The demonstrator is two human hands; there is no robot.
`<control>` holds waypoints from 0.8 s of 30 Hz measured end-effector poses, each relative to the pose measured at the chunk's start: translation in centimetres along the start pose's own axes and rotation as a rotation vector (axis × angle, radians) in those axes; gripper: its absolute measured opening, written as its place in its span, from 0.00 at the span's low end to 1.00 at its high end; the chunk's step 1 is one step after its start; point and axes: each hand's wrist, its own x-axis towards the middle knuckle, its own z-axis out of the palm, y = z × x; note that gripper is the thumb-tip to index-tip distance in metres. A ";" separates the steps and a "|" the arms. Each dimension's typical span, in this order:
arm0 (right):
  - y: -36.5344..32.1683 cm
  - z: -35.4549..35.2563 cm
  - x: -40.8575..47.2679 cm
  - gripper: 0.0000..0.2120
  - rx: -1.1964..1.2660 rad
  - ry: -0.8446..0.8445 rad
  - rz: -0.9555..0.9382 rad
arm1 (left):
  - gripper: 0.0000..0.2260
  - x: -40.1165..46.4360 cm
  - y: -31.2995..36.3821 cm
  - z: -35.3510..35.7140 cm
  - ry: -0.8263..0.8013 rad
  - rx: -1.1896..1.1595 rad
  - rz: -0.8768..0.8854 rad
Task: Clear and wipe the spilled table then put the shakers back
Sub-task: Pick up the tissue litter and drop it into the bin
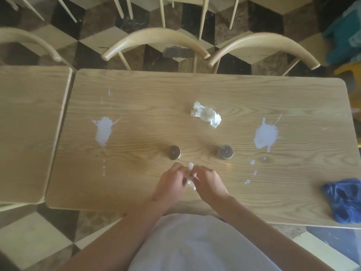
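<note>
Two metal-topped shakers stand on the wooden table (195, 90): the left shaker (175, 152) and the right shaker (225, 151). White liquid is spilled in a left puddle (103, 130) and a right puddle (266, 134), each with small drops trailing toward me. A crumpled white wrapper (206, 116) lies beyond the shakers. My left hand (172, 182) and my right hand (209, 181) meet just in front of the shakers, both pinching a small white paper scrap (191, 174). A blue cloth (344, 200) sits bunched at the table's near right edge.
A second wooden table (25, 124) abuts on the left. Three curved-back wooden chairs (156, 39) stand along the far side. The floor has a cube-pattern tile. Teal and yellow items (345, 42) sit at the far right.
</note>
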 end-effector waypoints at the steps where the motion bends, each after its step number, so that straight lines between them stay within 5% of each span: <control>1: 0.1 0.0 0.0 0.06 -0.006 -0.007 -0.018 | 0.08 0.0 0.4 0.1 -0.015 -0.018 0.022; 7: 0.4 -0.4 0.4 0.08 -0.033 -0.006 -0.055 | 0.23 0.7 1.5 0.3 -0.030 -0.044 0.104; 13: 0.3 -3.4 1.8 0.09 -0.229 -0.076 -0.198 | 0.08 2.0 1.8 0.4 0.078 0.044 0.056; 17: -0.1 -7.8 5.7 0.11 -0.344 -0.049 -0.317 | 0.11 2.7 2.2 -0.7 0.109 0.051 0.046; 20: 0.9 -11.0 12.0 0.24 -0.506 0.054 -0.251 | 0.12 2.3 1.5 -1.2 0.104 0.038 -0.002; 24: 2.6 -12.3 19.7 0.47 -0.866 -0.075 -0.290 | 0.12 0.0 0.3 -1.2 0.117 0.038 -0.067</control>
